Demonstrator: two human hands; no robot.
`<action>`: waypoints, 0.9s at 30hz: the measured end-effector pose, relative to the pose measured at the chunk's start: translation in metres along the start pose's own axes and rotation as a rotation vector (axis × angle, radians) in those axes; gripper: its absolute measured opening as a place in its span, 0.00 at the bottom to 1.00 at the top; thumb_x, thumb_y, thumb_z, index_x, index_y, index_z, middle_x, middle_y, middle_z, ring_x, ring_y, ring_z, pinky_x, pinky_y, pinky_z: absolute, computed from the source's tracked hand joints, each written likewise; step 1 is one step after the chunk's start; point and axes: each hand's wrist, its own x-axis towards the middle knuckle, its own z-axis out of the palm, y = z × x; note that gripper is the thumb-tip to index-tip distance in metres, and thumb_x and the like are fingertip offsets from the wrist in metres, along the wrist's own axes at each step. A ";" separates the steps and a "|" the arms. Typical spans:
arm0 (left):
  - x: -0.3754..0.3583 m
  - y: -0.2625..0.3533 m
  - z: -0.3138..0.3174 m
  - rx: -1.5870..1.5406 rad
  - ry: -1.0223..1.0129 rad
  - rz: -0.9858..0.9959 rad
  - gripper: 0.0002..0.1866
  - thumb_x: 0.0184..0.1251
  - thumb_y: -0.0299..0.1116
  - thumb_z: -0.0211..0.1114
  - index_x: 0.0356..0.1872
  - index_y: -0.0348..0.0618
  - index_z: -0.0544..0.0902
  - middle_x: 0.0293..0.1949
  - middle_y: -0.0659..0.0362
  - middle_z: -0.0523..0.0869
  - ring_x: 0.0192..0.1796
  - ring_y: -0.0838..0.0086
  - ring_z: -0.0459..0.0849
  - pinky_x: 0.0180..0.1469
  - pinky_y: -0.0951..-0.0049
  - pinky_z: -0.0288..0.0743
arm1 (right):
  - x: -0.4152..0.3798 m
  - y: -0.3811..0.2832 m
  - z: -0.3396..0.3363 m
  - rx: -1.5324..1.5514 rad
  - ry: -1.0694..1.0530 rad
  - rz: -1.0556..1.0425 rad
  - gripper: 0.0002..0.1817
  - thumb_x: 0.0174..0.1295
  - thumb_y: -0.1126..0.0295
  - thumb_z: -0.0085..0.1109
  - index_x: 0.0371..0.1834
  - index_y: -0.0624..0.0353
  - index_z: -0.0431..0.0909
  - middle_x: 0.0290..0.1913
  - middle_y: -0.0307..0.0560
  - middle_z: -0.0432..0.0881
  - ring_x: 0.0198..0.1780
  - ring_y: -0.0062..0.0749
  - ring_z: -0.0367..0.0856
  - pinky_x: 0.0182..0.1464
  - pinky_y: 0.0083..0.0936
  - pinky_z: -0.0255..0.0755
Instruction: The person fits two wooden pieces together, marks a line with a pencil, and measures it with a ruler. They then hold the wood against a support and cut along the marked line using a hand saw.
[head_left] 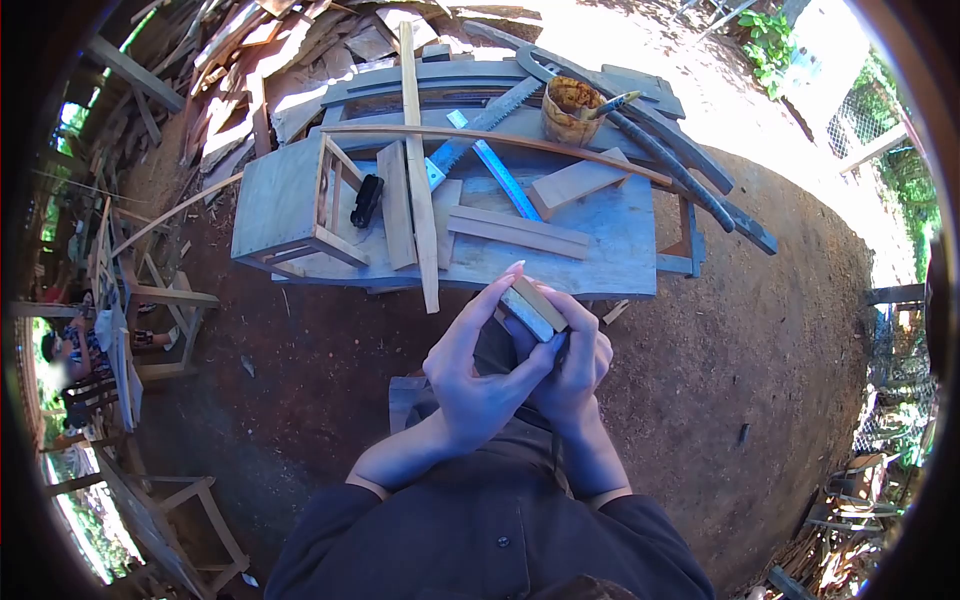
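Close in front of my chest, my left hand (pixel 470 375) and my right hand (pixel 580 365) are closed around a small rectangular block (pixel 527 312). One long side of it looks pale grey, while the side by my right fingers is tan like wood. Fingertips of both hands meet at its far end, and my left thumb presses its near end. Just beyond my hands is the near edge of a workbench (pixel 610 280). Lying on that bench nearby are a grooved wooden strip (pixel 518 232) and a blue metal ruler (pixel 506 180).
A small wooden frame box (pixel 280 200) sits at the bench's left end, beside a black object (pixel 367 201). A long slat (pixel 415 170), a handsaw (pixel 500 107) and a stained pot with a brush (pixel 572 112) lie farther back. Another person (pixel 85 350) is at far left.
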 end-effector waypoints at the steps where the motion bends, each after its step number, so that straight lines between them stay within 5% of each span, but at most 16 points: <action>1: 0.000 0.000 -0.001 0.011 -0.008 0.026 0.36 0.57 0.19 0.78 0.68 0.28 0.74 0.66 0.39 0.81 0.68 0.58 0.82 0.71 0.60 0.76 | 0.000 -0.001 -0.001 -0.003 -0.004 -0.001 0.25 0.62 0.72 0.75 0.59 0.68 0.75 0.51 0.60 0.89 0.48 0.47 0.93 0.46 0.33 0.88; 8: 0.002 -0.007 -0.005 0.036 -0.011 0.096 0.36 0.55 0.20 0.79 0.67 0.27 0.74 0.64 0.37 0.83 0.66 0.57 0.83 0.70 0.60 0.77 | 0.001 -0.001 0.000 -0.047 0.021 -0.037 0.26 0.61 0.68 0.78 0.56 0.66 0.76 0.46 0.55 0.91 0.44 0.40 0.94 0.44 0.30 0.88; 10: 0.004 -0.014 -0.003 0.101 0.079 0.190 0.36 0.51 0.27 0.81 0.64 0.28 0.79 0.58 0.40 0.87 0.56 0.58 0.91 0.59 0.64 0.85 | 0.001 -0.002 0.000 -0.054 0.013 -0.031 0.26 0.61 0.67 0.78 0.57 0.66 0.77 0.45 0.54 0.91 0.44 0.40 0.94 0.43 0.30 0.88; 13: 0.004 -0.014 -0.004 0.106 0.090 0.210 0.36 0.50 0.27 0.81 0.64 0.28 0.79 0.58 0.40 0.87 0.56 0.57 0.91 0.59 0.64 0.85 | 0.001 -0.004 -0.001 -0.005 -0.034 -0.011 0.25 0.60 0.73 0.73 0.59 0.69 0.76 0.51 0.61 0.89 0.49 0.50 0.92 0.47 0.35 0.88; 16: 0.004 -0.009 -0.009 0.117 0.040 0.192 0.37 0.54 0.24 0.81 0.66 0.25 0.75 0.61 0.37 0.85 0.63 0.58 0.86 0.66 0.61 0.80 | 0.002 -0.006 0.002 0.006 -0.046 -0.009 0.25 0.61 0.73 0.73 0.59 0.68 0.76 0.51 0.61 0.89 0.49 0.49 0.92 0.47 0.35 0.88; 27: -0.002 -0.007 -0.017 0.247 0.099 0.134 0.35 0.55 0.27 0.81 0.65 0.28 0.78 0.60 0.43 0.87 0.59 0.62 0.89 0.60 0.67 0.84 | 0.002 -0.010 0.010 0.035 -0.062 0.017 0.24 0.64 0.66 0.76 0.57 0.65 0.78 0.46 0.53 0.91 0.42 0.43 0.93 0.43 0.32 0.86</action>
